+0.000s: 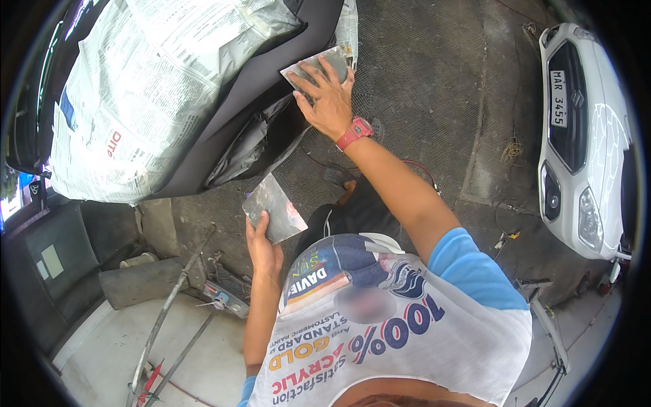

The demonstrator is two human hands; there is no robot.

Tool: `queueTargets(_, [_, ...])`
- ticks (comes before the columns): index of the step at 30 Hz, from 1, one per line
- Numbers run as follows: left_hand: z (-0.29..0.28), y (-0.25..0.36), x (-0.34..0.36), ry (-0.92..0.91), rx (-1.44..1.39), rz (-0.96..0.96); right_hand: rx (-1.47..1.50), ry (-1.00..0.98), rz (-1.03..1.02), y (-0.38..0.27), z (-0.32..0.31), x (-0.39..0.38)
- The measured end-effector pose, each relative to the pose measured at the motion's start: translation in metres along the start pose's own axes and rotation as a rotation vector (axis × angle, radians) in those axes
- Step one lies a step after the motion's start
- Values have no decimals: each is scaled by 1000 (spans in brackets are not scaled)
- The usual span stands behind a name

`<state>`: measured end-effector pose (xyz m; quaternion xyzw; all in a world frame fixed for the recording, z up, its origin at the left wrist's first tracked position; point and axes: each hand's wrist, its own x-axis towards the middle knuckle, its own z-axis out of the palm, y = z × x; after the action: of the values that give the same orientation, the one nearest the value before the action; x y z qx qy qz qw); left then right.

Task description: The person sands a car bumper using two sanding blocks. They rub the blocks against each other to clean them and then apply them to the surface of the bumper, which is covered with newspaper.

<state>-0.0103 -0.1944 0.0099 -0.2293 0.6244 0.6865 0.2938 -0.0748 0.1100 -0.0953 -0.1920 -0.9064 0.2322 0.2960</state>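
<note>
At the lower left, my left hand point(263, 249) grips a flat, square grey sheet point(271, 203) by its near edge, thumb on top. Pinkish marks show at the sheet's right corner. Farther out, my right hand point(330, 100) spreads its fingers over a second thin grey sheet point(337, 58), holding it at the edge of a dark grey car body part point(261, 72). Fingers hide much of that sheet, and whether it touches the panel I cannot tell. Printed newspaper point(156, 88) covers most of the car beside it. A red watch point(356, 131) circles my right wrist.
A white car point(588, 136) stands at the right. Metal poles point(169, 298) lean at the lower left near a grey board point(139, 281) and a tool-like device point(227, 298). A thin red hose point(424, 169) crosses the rough dark floor point(420, 81).
</note>
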Motion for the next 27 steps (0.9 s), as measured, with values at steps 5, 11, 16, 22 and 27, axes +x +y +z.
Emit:
queueTargets(5, [-5,-4,1,9,3,24,-96,-14,-29,13,5,5])
queueTargets(11, [1,-7,1,14,-8,24,-62,-11,-65,18,7,10])
queueTargets(16, [7,-10,0,30,4,26,-52,-37,-73,17,7,15])
queueTargets(22, [9,-10,0,31,17,19,-58,-74,-81,21,9,11])
queueTargets(27, [16,-8,-1,41,-6,-2,-35,-57,-73,19,4,16])
